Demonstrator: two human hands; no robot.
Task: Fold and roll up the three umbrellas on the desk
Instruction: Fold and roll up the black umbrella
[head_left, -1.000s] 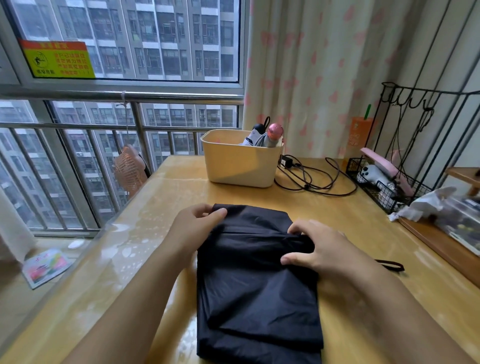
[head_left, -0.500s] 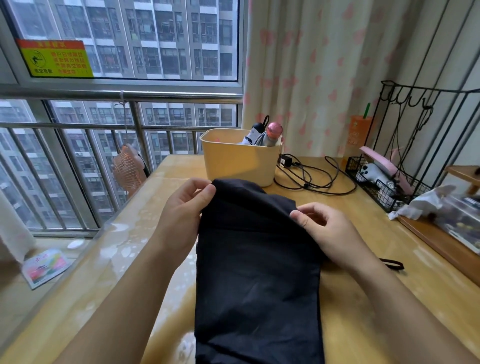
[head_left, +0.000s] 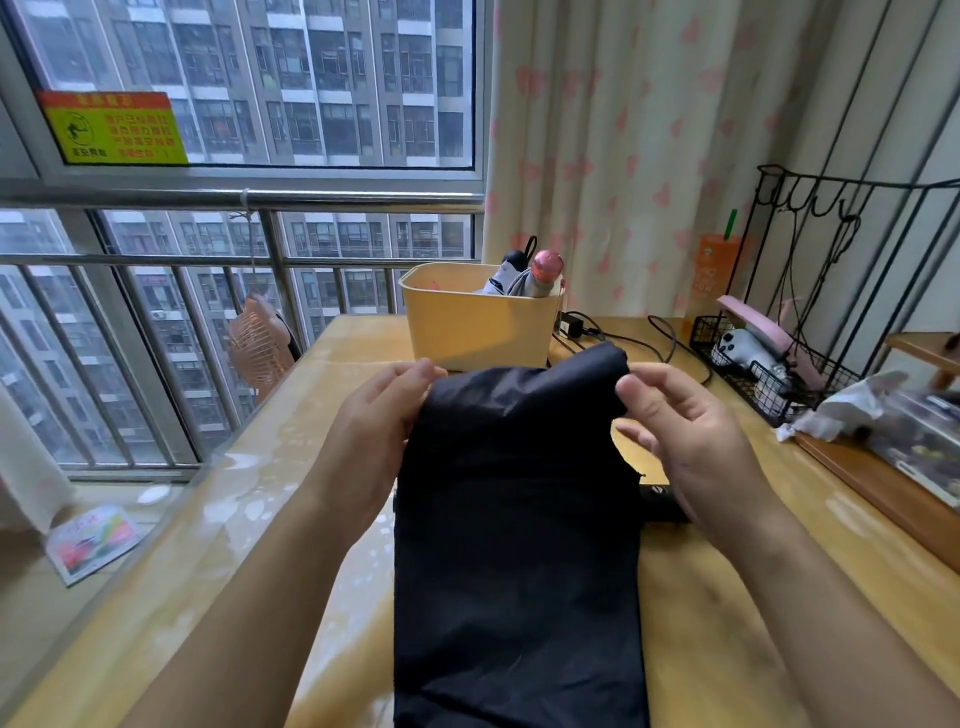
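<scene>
Glossy desk (head_left: 280, 441), maybe wet, barred window (head_left: 260, 78), curtain (head_left: 623, 156)

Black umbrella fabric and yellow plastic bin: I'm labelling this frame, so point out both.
black umbrella fabric (head_left: 519, 545), head view, middle of the cloth panel.
yellow plastic bin (head_left: 478, 332), head view, front wall.

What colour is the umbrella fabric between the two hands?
Plain black, with no pattern; the umbrella fabric shows best in the head view.
</scene>
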